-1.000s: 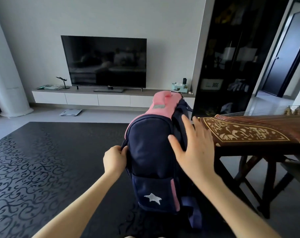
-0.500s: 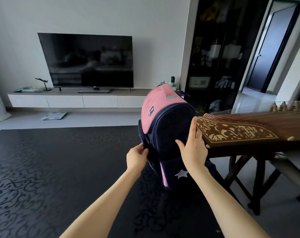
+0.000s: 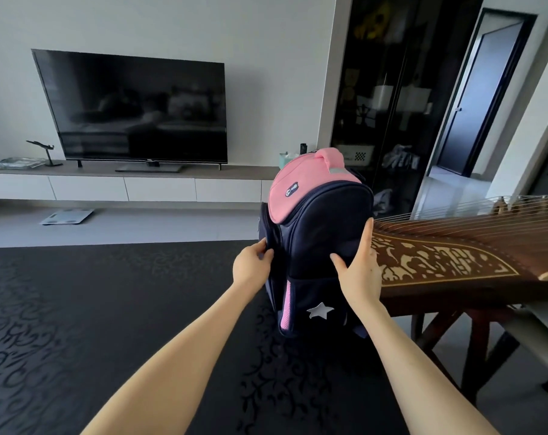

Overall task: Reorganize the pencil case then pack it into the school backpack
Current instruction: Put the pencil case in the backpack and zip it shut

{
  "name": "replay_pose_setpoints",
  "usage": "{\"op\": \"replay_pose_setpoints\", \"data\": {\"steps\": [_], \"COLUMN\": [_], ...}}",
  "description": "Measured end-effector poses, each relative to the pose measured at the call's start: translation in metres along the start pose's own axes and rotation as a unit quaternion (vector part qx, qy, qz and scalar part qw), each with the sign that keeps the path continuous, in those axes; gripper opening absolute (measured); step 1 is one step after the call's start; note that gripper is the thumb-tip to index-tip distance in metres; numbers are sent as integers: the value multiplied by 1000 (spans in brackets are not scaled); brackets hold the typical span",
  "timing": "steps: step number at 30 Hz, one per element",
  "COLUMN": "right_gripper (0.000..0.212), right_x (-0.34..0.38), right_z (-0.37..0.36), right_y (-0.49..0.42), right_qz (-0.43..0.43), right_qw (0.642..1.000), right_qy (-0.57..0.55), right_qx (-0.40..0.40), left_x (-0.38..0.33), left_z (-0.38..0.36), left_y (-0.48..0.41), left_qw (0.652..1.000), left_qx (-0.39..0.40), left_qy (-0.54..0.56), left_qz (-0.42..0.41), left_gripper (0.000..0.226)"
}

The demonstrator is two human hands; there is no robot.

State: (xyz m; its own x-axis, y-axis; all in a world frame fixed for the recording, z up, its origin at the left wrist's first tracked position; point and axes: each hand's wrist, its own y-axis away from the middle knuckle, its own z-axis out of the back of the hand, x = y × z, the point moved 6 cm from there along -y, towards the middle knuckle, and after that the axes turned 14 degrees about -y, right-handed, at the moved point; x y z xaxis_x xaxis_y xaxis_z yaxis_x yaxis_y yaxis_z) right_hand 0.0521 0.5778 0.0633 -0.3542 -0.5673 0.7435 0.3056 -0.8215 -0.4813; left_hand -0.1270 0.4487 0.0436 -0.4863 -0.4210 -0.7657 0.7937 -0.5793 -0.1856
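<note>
A navy school backpack (image 3: 321, 233) with a pink top flap and a silver star on its front pocket stands upright on the dark patterned carpet. My left hand (image 3: 252, 266) pinches the bag's left side edge. My right hand (image 3: 359, 266) presses flat on its right front, fingers spread around the side. The bag looks zipped shut. No pencil case is in view.
A wooden zither (image 3: 460, 252) on a dark stand sits right beside the bag on the right. A TV (image 3: 134, 108) stands on a low white console (image 3: 125, 186) at the back. A scale (image 3: 67, 216) lies on the floor. Dark glass cabinet (image 3: 388, 98) behind the bag.
The backpack has turned so its front faces me and it stands farther away. Both hands followed it and stayed on its sides. My view shifted slightly.
</note>
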Motion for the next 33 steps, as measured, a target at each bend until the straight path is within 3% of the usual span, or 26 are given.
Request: {"op": "replay_pose_setpoints", "data": {"steps": [17,25,33], "right_gripper": [90,88,98], "right_x": [26,36,6], "right_z": [22,16,-27], "right_y": [19,18,8], "right_qz": [3,-4,-163], "right_qw": [1000,999,958], "right_qy": [-11,-9,-187], "right_qx": [14,51,144], "left_x": [2,-2,-22], "left_z": [24,27,19], "left_y": [28,29,21], "left_qw": [1000,998,995], "left_qx": [10,49,98], "left_qy": [7,39,12], "left_qz": [20,24,-9], "left_gripper": [40,60,78]}}
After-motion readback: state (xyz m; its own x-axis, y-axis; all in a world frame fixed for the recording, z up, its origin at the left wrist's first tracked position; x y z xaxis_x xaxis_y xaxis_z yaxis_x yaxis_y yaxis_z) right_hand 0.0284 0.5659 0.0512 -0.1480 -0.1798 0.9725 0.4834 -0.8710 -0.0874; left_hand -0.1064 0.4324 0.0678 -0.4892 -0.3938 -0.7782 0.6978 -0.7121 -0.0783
